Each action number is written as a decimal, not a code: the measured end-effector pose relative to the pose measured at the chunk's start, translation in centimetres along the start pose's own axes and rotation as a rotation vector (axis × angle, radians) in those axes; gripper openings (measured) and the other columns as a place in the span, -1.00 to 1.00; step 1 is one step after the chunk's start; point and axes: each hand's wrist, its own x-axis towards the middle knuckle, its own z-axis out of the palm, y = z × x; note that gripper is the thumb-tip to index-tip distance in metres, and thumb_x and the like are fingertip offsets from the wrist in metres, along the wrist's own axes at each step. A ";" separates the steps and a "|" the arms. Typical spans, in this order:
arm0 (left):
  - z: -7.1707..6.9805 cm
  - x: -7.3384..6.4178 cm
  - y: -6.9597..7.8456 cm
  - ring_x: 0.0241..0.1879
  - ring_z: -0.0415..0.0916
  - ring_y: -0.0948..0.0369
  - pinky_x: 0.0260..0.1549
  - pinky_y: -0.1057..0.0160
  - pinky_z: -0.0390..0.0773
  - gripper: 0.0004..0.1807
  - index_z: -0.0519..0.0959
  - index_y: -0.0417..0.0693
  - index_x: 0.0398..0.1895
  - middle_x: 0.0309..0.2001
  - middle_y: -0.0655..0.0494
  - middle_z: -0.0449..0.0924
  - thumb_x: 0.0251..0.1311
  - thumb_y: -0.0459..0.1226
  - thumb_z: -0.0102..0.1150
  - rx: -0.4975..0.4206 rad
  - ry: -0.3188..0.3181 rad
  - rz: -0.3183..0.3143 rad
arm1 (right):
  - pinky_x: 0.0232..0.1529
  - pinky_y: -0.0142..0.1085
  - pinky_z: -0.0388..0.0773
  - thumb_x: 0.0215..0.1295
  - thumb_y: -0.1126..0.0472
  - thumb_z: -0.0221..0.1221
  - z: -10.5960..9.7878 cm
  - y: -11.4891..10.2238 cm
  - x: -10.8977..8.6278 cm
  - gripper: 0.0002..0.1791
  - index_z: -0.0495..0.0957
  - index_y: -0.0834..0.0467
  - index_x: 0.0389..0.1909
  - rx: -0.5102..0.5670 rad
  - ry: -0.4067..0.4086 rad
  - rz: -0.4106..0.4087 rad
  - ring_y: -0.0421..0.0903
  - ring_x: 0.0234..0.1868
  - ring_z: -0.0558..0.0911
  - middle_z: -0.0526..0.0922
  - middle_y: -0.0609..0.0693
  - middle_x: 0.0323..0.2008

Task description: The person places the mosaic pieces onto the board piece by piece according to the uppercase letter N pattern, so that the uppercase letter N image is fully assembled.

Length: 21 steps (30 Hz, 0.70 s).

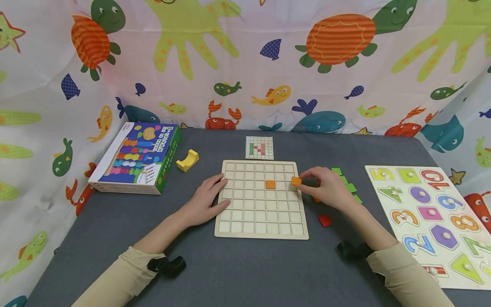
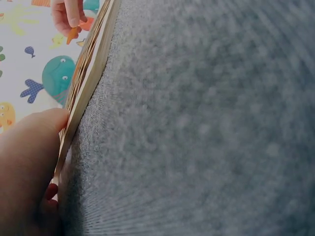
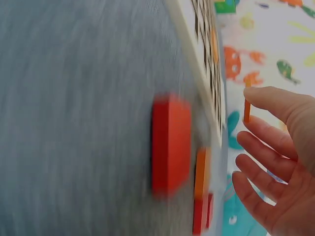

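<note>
A pale wooden grid board (image 1: 249, 215) lies on the dark table. One orange square tile (image 1: 270, 184) sits in a cell in its upper right part. Between thumb and index finger, my right hand (image 1: 326, 186) pinches a second orange tile (image 1: 296, 181) over the board's right edge; in the right wrist view this tile (image 3: 247, 105) is seen edge-on and the other fingers are loosely bent. My left hand (image 1: 205, 200) rests on the board's left edge with fingers extended. In the left wrist view its thumb (image 2: 42, 125) touches the board's side.
Red tiles (image 1: 324, 220) and green tiles (image 1: 350, 187) lie right of the board. A small pattern card (image 1: 259, 148) is behind it. At left are a yellow arched block (image 1: 188, 160) and a game box (image 1: 134, 157); a number and shape puzzle (image 1: 429, 221) lies at right.
</note>
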 end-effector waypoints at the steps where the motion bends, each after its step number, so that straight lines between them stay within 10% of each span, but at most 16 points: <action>1: 0.0 0.0 0.0 0.46 -0.06 -0.11 0.29 -0.24 0.06 -0.28 0.17 -0.26 0.47 0.49 -0.19 0.01 0.39 -0.07 0.09 -0.011 -0.007 -0.003 | -0.21 -0.12 0.44 0.20 0.03 0.36 0.3 -0.4 0.1 -0.65 0.68 0.13 -0.07 0.006 -0.005 -0.003 0.03 -0.18 0.52 0.66 0.06 -0.12; 21: 0.2 -0.2 0.0 0.48 -0.13 -0.10 0.30 -0.25 0.02 -0.27 0.10 -0.23 0.50 0.51 -0.16 -0.06 0.43 -0.04 0.03 0.008 -0.031 -0.021 | -0.14 -0.17 0.50 0.10 0.09 0.44 3.9 -4.4 1.3 -0.70 0.70 0.07 -0.15 -0.004 -0.112 -0.082 -0.10 -0.17 0.52 0.65 -0.11 -0.24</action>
